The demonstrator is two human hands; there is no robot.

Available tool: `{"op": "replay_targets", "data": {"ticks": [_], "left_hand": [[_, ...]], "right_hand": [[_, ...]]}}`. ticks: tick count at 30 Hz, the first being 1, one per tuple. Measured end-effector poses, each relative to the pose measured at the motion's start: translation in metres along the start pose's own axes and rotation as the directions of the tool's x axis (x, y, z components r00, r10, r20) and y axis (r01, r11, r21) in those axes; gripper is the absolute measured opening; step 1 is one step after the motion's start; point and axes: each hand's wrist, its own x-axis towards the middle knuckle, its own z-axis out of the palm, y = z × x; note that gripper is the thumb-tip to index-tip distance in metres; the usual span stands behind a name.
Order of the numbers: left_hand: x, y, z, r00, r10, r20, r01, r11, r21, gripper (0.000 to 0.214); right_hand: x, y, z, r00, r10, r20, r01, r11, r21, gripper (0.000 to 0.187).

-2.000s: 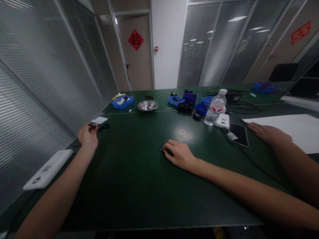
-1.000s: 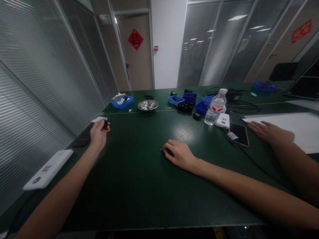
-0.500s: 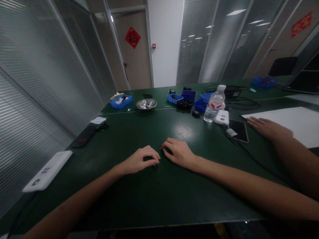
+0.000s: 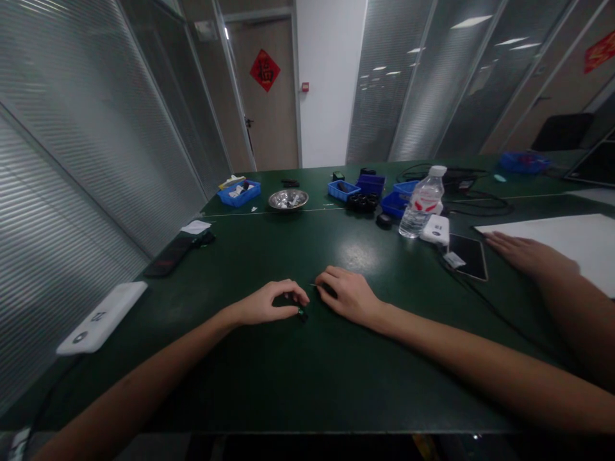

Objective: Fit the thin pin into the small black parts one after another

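Observation:
My left hand (image 4: 271,302) is low over the green table, with thumb and forefinger curled toward each other. At their tips is a small dark object (image 4: 302,314), too small to name, which they seem to pinch. My right hand (image 4: 346,293) rests on the table just to the right, its fingers bent and closed. A thin, light, pin-like tip (image 4: 313,285) sticks out from its fingertips toward the left hand. The rest of that thing is hidden by the fingers. The two hands are close but do not touch.
A metal bowl (image 4: 288,200) and blue trays (image 4: 239,194) stand farther back. A water bottle (image 4: 423,203), white power bank (image 4: 435,228) and phone (image 4: 468,256) are on the right, near another person's hand (image 4: 533,255) on white paper (image 4: 589,240). A second power bank (image 4: 102,318) lies left.
My left thumb and forefinger have shifted slightly, and more of the small dark object shows below them. My right hand has kept its pose. The whole view has turned slightly left.

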Motion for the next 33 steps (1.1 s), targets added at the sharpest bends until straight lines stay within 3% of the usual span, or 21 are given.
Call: {"op": "replay_targets", "data": {"ticks": [5,10,14,22,33], "left_hand": [[-0.002,0.002,0.002,1.000,0.018,-0.006,-0.017,0.988,0.151,0.021],[0.001,-0.004,0.008,0.983,-0.066,-0.170,0.110,0.959,0.262,0.020],[0.002,-0.010,0.008,0.960,-0.084,-0.265,0.154,0.955,0.253,0.018],[0.003,-0.004,0.007,0.968,-0.042,-0.249,0.110,0.958,0.266,0.018],[0.002,-0.005,0.007,0.976,0.003,-0.219,0.052,0.969,0.242,0.020]], "right_hand": [[-0.001,-0.001,0.000,0.999,0.005,-0.047,-0.003,0.999,0.035,0.014],[-0.002,-0.003,-0.002,0.998,-0.041,-0.055,0.044,0.997,0.056,0.015],[-0.002,-0.003,-0.004,0.995,-0.097,-0.011,0.097,0.993,0.060,0.017],[-0.002,-0.005,-0.003,0.989,-0.143,0.035,0.141,0.989,0.041,0.019],[-0.002,-0.003,0.000,0.985,-0.171,0.010,0.171,0.985,0.037,0.018]]}}
